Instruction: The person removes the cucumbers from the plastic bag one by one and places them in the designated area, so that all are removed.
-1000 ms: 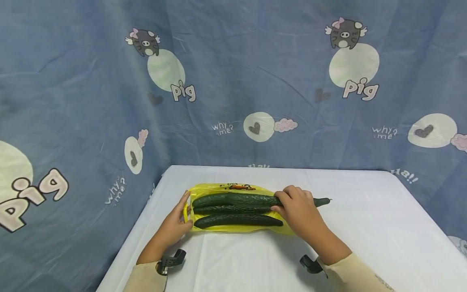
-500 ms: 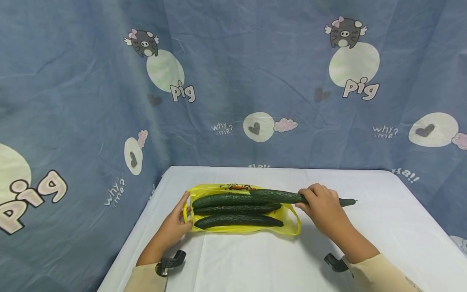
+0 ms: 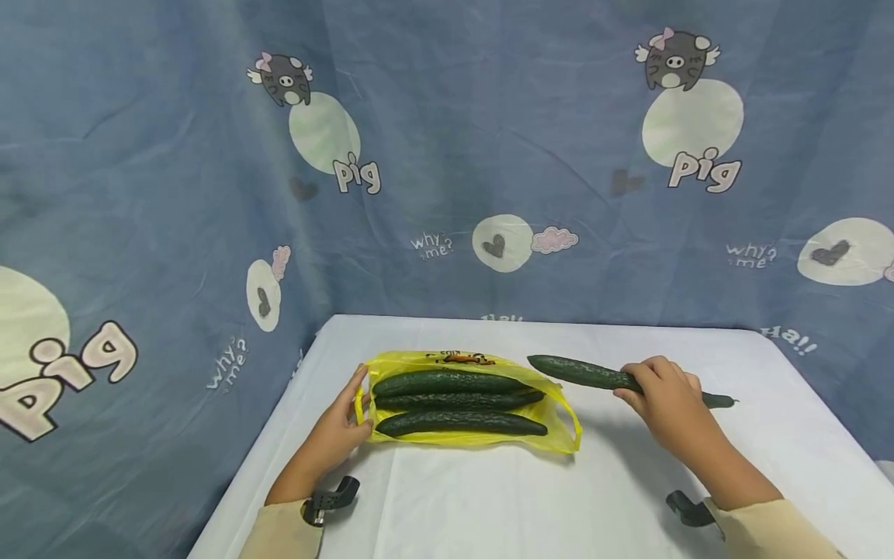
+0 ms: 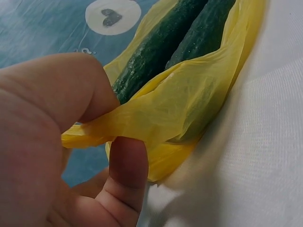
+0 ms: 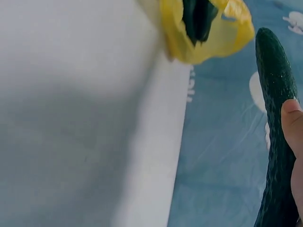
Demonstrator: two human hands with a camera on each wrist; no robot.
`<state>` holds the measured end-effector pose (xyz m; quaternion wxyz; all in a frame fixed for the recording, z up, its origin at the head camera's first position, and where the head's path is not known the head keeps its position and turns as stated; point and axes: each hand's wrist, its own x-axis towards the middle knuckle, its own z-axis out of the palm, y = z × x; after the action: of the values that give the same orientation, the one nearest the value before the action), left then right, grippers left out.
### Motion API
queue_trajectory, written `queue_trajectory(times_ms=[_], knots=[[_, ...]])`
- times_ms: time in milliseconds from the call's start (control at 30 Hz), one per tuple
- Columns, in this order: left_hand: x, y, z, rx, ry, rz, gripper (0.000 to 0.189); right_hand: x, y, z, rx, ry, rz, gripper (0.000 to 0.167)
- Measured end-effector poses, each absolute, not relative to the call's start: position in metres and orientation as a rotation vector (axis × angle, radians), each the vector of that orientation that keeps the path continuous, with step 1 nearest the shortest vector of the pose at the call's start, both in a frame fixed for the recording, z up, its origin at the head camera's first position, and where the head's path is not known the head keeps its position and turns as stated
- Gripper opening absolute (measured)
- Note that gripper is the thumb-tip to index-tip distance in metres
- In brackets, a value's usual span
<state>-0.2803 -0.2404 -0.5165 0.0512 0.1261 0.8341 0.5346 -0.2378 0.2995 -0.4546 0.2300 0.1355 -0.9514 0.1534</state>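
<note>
A yellow plastic bag point(image 3: 489, 439) lies spread on the table with its top side open, three dark green cucumbers point(image 3: 461, 421) lying side by side in it. At the bag's left end my left hand point(image 3: 334, 435) pinches a handle of the bag between thumb and fingers, as the left wrist view shows up close. My right hand point(image 3: 667, 404) grips another cucumber point(image 3: 580, 372) around its stem half. That cucumber is held to the right of the bag, its blunt end pointing left near the bag's right edge, its thin stem poking out past the hand.
A white cloth covers the table point(image 3: 489, 505). Behind and to the left hangs a blue curtain point(image 3: 419, 140) printed with cartoon pigs. Each wrist carries a black camera mount point(image 3: 335, 494).
My right hand has drawn the gripped cucumber rightward, out of the bag and away from the other cucumbers. The left hand has stayed at the bag's left end.
</note>
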Motion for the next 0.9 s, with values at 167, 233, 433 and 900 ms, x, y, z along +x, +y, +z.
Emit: queue_trajectory(times_ms=[167, 233, 433, 900], knots=[[-0.281, -0.240, -0.516, 0.390, 2.528, 1.629, 0.101, -0.240, 0.318, -0.460, 0.350, -2.630, 0.414, 0.029], [-0.281, -0.241, -0.516, 0.394, 2.531, 1.623, 0.101, -0.241, 0.325, -0.462, 0.341, -2.643, 0.422, 0.029], [-0.282, -0.241, -0.516, 0.428, 2.536, 1.630, 0.100, -0.245, 0.344, -0.468, 0.291, -2.707, 0.455, 0.030], [-0.281, -0.239, -0.516, 0.432, 2.551, 1.609, 0.100, -0.257, 0.381, -0.488, 0.193, -2.885, 0.487, 0.039]])
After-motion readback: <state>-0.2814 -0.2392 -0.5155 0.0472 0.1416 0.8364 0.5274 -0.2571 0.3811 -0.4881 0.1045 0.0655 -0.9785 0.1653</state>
